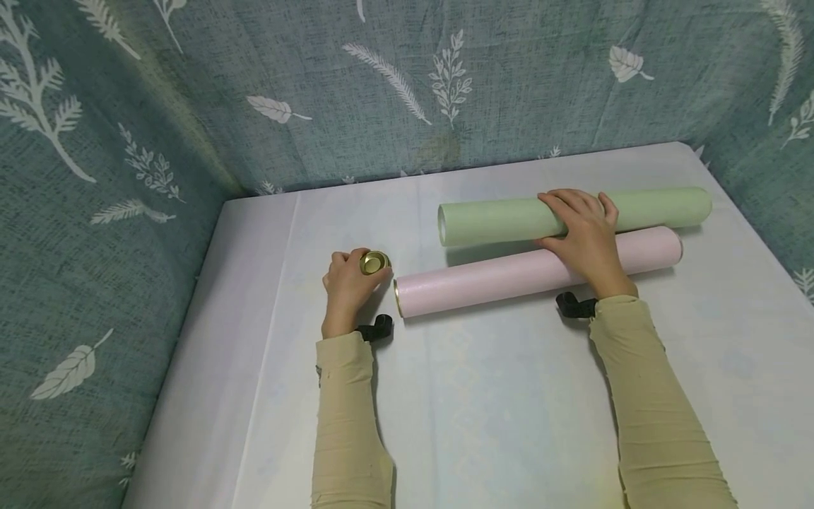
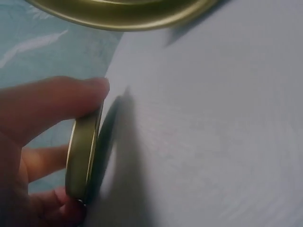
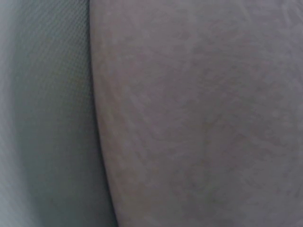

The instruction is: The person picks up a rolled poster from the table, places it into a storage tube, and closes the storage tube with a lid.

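Observation:
My left hand (image 1: 352, 283) pinches a round gold lid (image 1: 375, 263) by its edge, just left of a pink cardboard tube (image 1: 477, 286). In the left wrist view the lid (image 2: 83, 156) stands on edge between thumb and fingers. The pink tube's gold-rimmed end (image 2: 128, 21) shows along the top of that view, apart from the lid. Further right, my right hand (image 1: 586, 240) reaches across the pink tube and grips a light green tube (image 1: 496, 220) lying behind it. The close right wrist view shows the green tube (image 3: 52, 113) beside the pink tube (image 3: 203, 113).
Both tubes lie on a white-covered table (image 1: 483, 403). Its far edge meets a teal leaf-patterned cloth (image 1: 356, 120), which also hangs at both sides. Black wrist mounts (image 1: 575, 305) stick out from the tan sleeves (image 1: 649, 396).

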Tool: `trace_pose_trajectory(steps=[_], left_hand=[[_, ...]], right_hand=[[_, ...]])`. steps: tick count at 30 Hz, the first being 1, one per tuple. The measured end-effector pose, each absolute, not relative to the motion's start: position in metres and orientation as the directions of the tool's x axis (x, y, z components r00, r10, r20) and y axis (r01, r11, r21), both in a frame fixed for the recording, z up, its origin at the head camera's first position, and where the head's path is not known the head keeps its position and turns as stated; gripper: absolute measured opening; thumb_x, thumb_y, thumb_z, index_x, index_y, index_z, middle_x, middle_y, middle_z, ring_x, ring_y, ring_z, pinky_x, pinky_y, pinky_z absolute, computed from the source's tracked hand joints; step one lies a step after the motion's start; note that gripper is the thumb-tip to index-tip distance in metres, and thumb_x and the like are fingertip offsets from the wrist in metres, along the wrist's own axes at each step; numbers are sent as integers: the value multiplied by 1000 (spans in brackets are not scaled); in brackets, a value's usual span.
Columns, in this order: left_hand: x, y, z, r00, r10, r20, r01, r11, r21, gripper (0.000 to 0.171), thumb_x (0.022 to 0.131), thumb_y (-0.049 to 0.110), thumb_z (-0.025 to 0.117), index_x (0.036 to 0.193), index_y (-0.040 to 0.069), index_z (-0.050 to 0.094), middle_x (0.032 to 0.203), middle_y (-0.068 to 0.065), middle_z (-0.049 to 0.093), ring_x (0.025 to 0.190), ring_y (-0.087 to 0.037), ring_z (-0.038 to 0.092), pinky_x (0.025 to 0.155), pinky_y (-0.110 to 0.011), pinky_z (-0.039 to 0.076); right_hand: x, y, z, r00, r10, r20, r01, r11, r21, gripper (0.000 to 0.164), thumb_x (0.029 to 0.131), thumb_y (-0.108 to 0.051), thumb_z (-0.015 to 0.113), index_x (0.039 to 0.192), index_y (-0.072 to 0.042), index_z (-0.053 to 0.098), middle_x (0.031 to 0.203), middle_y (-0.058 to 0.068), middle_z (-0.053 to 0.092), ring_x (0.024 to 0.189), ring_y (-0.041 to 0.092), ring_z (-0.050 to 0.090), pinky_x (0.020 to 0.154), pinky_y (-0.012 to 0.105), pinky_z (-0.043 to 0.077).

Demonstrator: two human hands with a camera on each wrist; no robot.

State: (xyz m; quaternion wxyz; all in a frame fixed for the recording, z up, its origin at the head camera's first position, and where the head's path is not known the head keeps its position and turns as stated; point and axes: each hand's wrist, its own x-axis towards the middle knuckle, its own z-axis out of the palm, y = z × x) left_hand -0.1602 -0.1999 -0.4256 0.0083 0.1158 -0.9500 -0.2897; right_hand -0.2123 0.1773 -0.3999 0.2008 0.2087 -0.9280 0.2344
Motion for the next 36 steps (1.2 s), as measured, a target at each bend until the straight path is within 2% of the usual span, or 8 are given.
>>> trace_pose_trajectory(steps=[8,13,16,19,26,31,36], left_hand=[[-158,-205,-420,-974,-215,-76,-213,740,638,67,78,54,57,126,9,44,116,-13,45,104,-29,44,94,-47,23],[-157,-208,-416,-972,-219,-87,-213,658,722,67,78,56,56,128,13,41,117,-10,46,103,-25,46,90,-43,34],[-158,-209,-414,-970,-228,-86,-215,630,746,67,79,55,56,129,15,39,120,-10,44,105,-24,45,88,-41,39],[-158,-209,-413,-970,-228,-87,-214,623,752,66,79,54,56,130,16,38,123,-11,42,107,-24,44,89,-41,38],[-157,-205,-406,-974,-214,-77,-192,591,784,64,79,48,60,130,16,37,121,-11,40,100,-23,47,80,-39,42],[-157,-201,-402,-979,-194,-64,-165,567,807,50,79,35,66,117,11,43,117,-10,38,102,-22,48,81,-37,42],[-158,-200,-400,-980,-190,-66,-171,615,770,33,82,30,63,98,6,48,118,-10,41,106,-25,44,87,-39,37]], right_hand=[[-212,177,-400,-832,-293,470,-483,801,-355,72,64,-25,80,128,-22,48,128,2,46,121,23,33,103,45,2],[-213,177,-399,-833,-290,471,-480,803,-354,72,63,-25,81,128,-22,48,128,1,46,122,23,33,103,45,2],[-213,177,-399,-835,-288,470,-477,804,-355,73,63,-24,81,128,-22,49,128,1,46,122,23,33,103,45,2],[-213,177,-399,-837,-286,466,-473,806,-355,73,63,-24,81,128,-22,49,128,1,46,121,23,33,103,45,2],[-212,176,-399,-840,-290,459,-473,806,-356,73,63,-24,81,128,-21,48,128,3,46,121,24,33,103,46,2],[-211,177,-398,-839,-290,461,-474,804,-358,72,64,-25,81,128,-21,49,128,3,46,121,24,33,103,46,2],[-211,177,-398,-838,-290,463,-476,802,-360,72,63,-25,81,128,-21,48,128,3,46,121,24,33,103,46,2]])
